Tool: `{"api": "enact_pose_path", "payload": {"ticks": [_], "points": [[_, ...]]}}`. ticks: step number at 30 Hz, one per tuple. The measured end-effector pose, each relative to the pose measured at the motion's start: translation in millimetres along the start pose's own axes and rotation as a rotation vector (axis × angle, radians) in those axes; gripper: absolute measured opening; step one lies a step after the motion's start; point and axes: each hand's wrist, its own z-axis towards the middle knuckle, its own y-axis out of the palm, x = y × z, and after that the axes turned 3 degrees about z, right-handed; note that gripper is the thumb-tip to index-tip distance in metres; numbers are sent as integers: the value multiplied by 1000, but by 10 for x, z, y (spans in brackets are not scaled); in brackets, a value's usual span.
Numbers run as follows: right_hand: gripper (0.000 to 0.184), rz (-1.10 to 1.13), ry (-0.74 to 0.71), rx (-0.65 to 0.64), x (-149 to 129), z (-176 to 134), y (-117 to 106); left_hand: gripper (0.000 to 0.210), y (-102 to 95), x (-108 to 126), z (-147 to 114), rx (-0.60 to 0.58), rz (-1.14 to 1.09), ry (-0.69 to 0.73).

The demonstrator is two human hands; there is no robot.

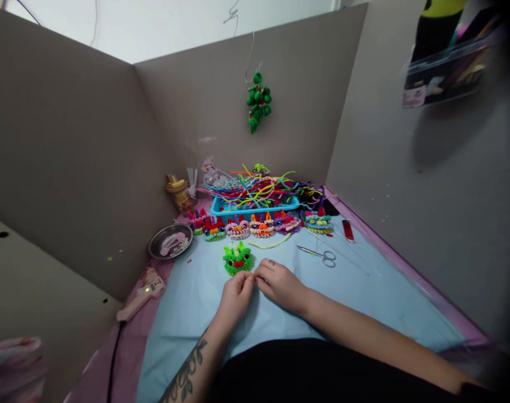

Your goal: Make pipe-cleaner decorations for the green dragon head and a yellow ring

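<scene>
My left hand [235, 292] and my right hand [282, 285] meet low over the blue cloth, fingertips pinched together. Whatever lies between the fingers is too small or hidden to make out. Just beyond my left hand sits a green pipe-cleaner animal head [238, 259] with dark eyes and a red patch in front. A pale yellow-green pipe cleaner [271, 244] lies curved behind my right hand. To the right of that hand rests a pair of metal scissors [317, 255].
A blue tray [255, 214] heaped with coloured pipe cleaners stands behind a row of several finished heads [262, 225]. At the left are a metal bowl [171, 242] and a pink glue gun [142, 298]. Grey partitions [246, 112] enclose the table; a green ornament [258, 103] hangs there.
</scene>
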Motion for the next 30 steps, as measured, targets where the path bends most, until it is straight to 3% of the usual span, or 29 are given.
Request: {"api": "enact_pose_path", "payload": {"ticks": [9, 16, 19, 22, 26, 28, 30], "points": [[15, 124, 108, 84, 1, 22, -32, 23, -16, -19, 10, -18, -219, -127], [15, 143, 204, 210, 125, 54, -173, 29, -74, 21, -9, -50, -595, -254], [20, 75, 252, 269, 198, 97, -225, 31, -94, 48, -6, -27, -715, -301], [26, -115, 407, 267, 312, 129, -298, 31, -116, 55, 4, 10, -772, -311], [25, -273, 620, 65, 589, 85, -585, 29, -159, 41, 21, 31, -868, -319], [21, -320, 661, 46, 810, 10, -869, 29, -185, 35, 27, 36, -907, -334], [21, -417, 807, 61, 1080, -92, -1211, 30, -207, 30, 33, 50, -936, -341]]}}
